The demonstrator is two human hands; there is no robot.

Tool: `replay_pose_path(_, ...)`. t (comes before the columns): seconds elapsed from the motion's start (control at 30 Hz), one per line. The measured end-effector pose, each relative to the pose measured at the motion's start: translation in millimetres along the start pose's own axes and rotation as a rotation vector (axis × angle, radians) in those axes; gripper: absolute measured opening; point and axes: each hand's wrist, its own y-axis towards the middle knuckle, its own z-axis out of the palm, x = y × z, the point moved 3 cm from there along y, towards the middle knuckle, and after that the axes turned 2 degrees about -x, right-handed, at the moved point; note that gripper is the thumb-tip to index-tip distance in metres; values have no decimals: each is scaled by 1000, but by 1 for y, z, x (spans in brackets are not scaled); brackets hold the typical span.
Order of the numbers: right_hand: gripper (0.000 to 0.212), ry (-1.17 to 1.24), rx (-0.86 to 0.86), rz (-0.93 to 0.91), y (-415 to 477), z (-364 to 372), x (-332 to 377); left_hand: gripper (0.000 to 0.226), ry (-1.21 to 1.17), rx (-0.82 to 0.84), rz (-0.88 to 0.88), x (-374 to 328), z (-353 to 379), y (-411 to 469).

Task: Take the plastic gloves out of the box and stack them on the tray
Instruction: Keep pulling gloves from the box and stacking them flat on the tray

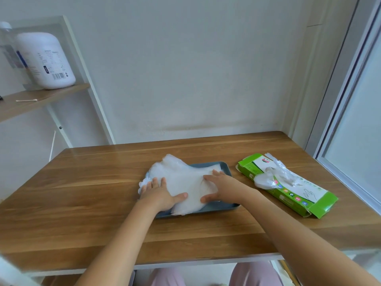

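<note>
- Translucent, thin plastic gloves point(181, 182), stacked on the blue-grey rectangular tray point(225, 169) mid-bench: light, limp, slippery.
- Left hand point(159, 194) and right hand point(219, 187) lie flat, pressing the stack, grasping nothing.
- More gloves spill from the green cardboard box point(288, 193) near the bench's right edge; pinch these by a loose cuff.

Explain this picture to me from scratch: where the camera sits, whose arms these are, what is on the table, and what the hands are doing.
There is only one picture, taken by a wide-angle camera worn on a person's head and looking down, so the two bare arms are that person's own. No machine is involved. On the wooden table lies a blue-grey tray with a stack of thin plastic gloves on it. The left hand and the right hand both lie flat on the stack, pressing it down; neither grasps anything. To the right lies the green glove box, opened, with a few gloves spilling out of its top. A shelf on the left holds a white jug.
</note>
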Motion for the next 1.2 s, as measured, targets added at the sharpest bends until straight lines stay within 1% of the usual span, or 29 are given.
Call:
replay_pose_path(0.07,69,81,-133,6,-14,-6,0,98,-19,-77,23,-6,-12,-3)
replay_pose_path(0.1,57,133,-231,0,-23,-11,-3,92,-50,-148,60,-11,-19,-6)
replay_pose_path(0.17,28,248,-462,-6,-45,-25,-14,77,-164,-296,191,-30,-32,-15)
replay_pose_path(0.2,19,317,-602,-7,-57,-34,-22,71,-249,-341,264,-42,-37,-21)
replay_pose_path(0.23,19,365,-769,-2,-71,-43,-33,66,-337,-358,334,-55,-41,-28)
replay_pose_path(0.3,26,376,-1064,50,-96,-58,-56,59,-488,-349,454,-82,-47,-40)
replay_pose_path(0.33,29,358,-1148,102,-104,-62,-68,58,-549,-331,503,-95,-48,-44)
replay_pose_path(0.37,34,336,-1174,174,-109,-64,-82,57,-597,-300,545,-110,-48,-47)
replay_pose_path(0.4,42,325,-1130,252,-109,-63,-94,57,-632,-256,569,-124,-46,-47)
replay_pose_path(0.47,63,314,-946,382,-103,-55,-116,58,-660,-178,600,-155,-40,-45)
replay_pose_path(0.5,66,328,-874,424,-99,-50,-122,59,-662,-148,613,-168,-37,-42)
replay_pose_path(0.53,58,368,-838,458,-96,-46,-128,61,-664,-116,624,-183,-32,-40)
replay_pose_path(0.6,22,457,-836,487,-91,-41,-133,64,-660,-63,627,-206,-23,-36)
replay_pose_path(0.7,38,529,-852,526,-90,-39,-143,74,-631,-21,646,-231,-11,-30)
replay_pose_path(0.8,37,670,-879,506,-93,-42,-149,84,-577,-4,662,-247,4,-24)
replay_pose_path(0.87,39,747,-910,490,-95,-46,-154,88,-430,-50,677,-255,15,-19)
replay_pose_path(0.93,31,851,-918,480,-96,-50,-160,91,-357,-103,684,-258,22,-16)
replay_pose_path(0.97,26,884,-902,479,-97,-53,-163,90,-362,-111,684,-259,24,-14)
replay_pose_path(1.0,25,899,-873,488,-98,-55,-166,89,-371,-111,692,-259,25,-12)
replay_pose_path(1.07,29,894,-814,491,-101,-59,-169,86,-426,-89,698,-260,25,-11)
replay_pose_path(1.1,30,877,-800,485,-101,-62,-169,82,-511,-70,690,-258,24,-11)
replay_pose_path(1.2,24,843,-777,483,-99,-65,-170,65,-912,-35,674,-253,21,-6)
